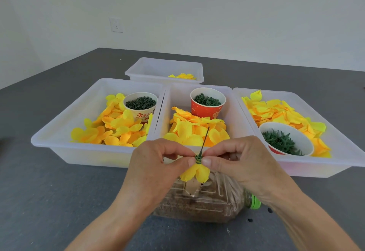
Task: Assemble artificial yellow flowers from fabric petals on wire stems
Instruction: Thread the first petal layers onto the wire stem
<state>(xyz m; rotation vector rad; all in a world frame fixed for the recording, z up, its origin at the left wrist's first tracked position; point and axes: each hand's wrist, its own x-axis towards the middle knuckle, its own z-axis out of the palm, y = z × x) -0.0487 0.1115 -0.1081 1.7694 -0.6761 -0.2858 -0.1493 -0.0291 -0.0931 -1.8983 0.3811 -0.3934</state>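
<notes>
We are holding a yellow flower (194, 172) upside down above the near edge of the worktop (59, 191), its petals hanging down and its dark wire stem (205, 138) pointing up and away. A green ribbed collar (198, 158) is sitting where the stem meets the petals. Our left hand (156, 168) is pinching the collar from the left with thumb and forefinger; our right hand (239, 162) is pinching it from the right in the same way, so both hands are clamped on the flower with fingertips almost meeting.

Directly beneath the flower, a clear plastic bottle (205, 199) with a green cap (254, 202) is lying on its side, partly filled with brown granular material.

Behind our hands, three white trays are standing side by side. The left tray (59, 130) is holding loose yellow petals and a white paper cup (140, 103) of dark green parts, printed with red Chinese characters, partly readable as "舌尖上". The middle tray (235, 116) is holding petals and a red cup (207, 102) of green rings. The right tray (339, 152) is holding petals and a bowl (286, 138) of green leaf-shaped pieces. A fourth tray (164, 69) behind them is holding a few yellow pieces.
</notes>
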